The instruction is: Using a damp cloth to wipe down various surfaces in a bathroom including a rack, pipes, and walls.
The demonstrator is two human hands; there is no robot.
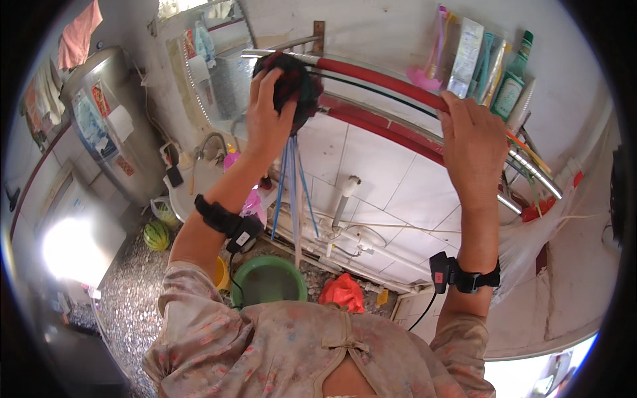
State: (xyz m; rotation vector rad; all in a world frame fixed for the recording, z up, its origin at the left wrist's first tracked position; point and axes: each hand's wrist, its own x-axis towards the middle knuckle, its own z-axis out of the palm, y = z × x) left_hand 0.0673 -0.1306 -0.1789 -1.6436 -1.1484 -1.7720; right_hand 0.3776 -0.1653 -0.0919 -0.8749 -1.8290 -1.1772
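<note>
A wall-mounted shelf rack with metal rails runs across the upper middle, and its front rail has a red sleeve (pixel 378 78). My left hand (pixel 267 119) is closed on a bunched dark cloth (pixel 290 83) with reddish patches, held against the rail's left end. Its thumb and part of the fingers show; the rest sinks behind the cloth. Blue and pale strips (pixel 285 186) hang below the cloth. Toward the rack's right end, my right hand (pixel 474 139) is closed around the rail where the red sleeve ends, its fingers curled over the top.
A green bottle (pixel 512 83), a pale box (pixel 466 56) and a pink item (pixel 424 78) stand on the rack. Below are a green basin (pixel 303 278), a red plastic bag (pixel 342 294) and wall pipes (pixel 342 199). A sink (pixel 186 196), mirror (pixel 219 60) and watermelon (pixel 156 235) are at left.
</note>
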